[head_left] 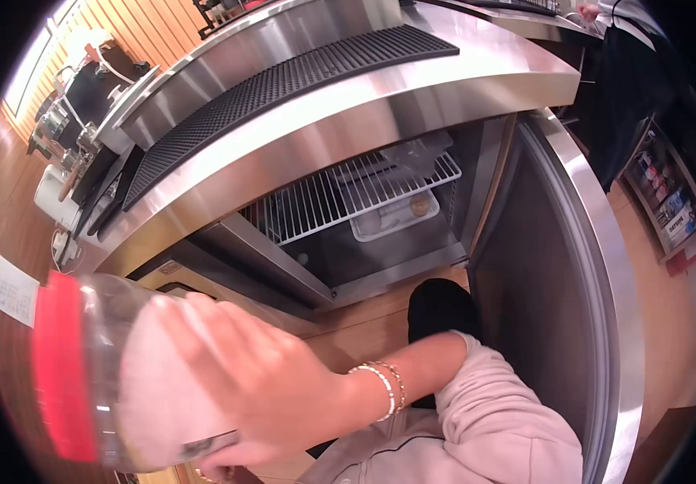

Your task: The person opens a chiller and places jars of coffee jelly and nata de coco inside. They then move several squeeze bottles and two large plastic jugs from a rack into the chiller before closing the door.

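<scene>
A big clear plastic jar with a red lid and a pale side lies tilted at the lower left, close to the camera. My right hand is wrapped over it from above, fingers closed against its side and slightly blurred; two bracelets circle the wrist. Beneath the jar, at the bottom edge, a small part of my left hand shows with a gold ring or chain; its fingers are mostly hidden. Beyond the hands, an undercounter fridge stands open, with a white wire shelf inside.
A white tray with food sits below the shelf. The open fridge door stands at right, next to my dark shoe. A black ribbed mat lies on the steel counter. At upper right stands a person in dark clothing.
</scene>
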`<action>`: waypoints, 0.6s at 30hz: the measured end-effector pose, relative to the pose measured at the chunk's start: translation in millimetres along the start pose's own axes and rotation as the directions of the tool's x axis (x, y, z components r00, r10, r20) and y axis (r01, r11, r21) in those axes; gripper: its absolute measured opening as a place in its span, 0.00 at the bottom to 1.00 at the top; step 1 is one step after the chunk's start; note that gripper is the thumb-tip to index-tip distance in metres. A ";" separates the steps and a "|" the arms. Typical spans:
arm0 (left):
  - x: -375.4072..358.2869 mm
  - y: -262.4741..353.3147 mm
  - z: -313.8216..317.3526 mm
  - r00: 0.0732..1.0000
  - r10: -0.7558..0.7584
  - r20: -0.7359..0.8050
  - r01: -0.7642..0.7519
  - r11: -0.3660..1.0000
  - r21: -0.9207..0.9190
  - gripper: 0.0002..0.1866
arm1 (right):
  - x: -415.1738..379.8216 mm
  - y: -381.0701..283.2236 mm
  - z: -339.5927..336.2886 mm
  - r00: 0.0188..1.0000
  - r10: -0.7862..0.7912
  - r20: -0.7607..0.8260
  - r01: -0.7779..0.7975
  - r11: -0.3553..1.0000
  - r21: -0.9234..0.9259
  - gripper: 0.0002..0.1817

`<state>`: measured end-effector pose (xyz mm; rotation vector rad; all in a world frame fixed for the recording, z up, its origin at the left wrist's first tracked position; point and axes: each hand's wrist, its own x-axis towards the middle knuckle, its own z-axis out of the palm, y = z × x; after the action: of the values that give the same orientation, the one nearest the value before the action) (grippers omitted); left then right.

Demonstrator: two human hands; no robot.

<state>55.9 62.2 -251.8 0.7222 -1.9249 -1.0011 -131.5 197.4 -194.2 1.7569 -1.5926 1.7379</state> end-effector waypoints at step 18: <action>66.9 -140.9 198.3 0.772 0.345 0.534 -0.349 0.932 -0.099 0.49 | -130.8 203.0 -18.4 0.963 0.226 -0.150 -0.225 0.974 0.021 0.74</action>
<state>-132.9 11.6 -411.4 0.0486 -2.4357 -1.0305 -260.8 198.6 -398.9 1.4511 -1.7810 1.9229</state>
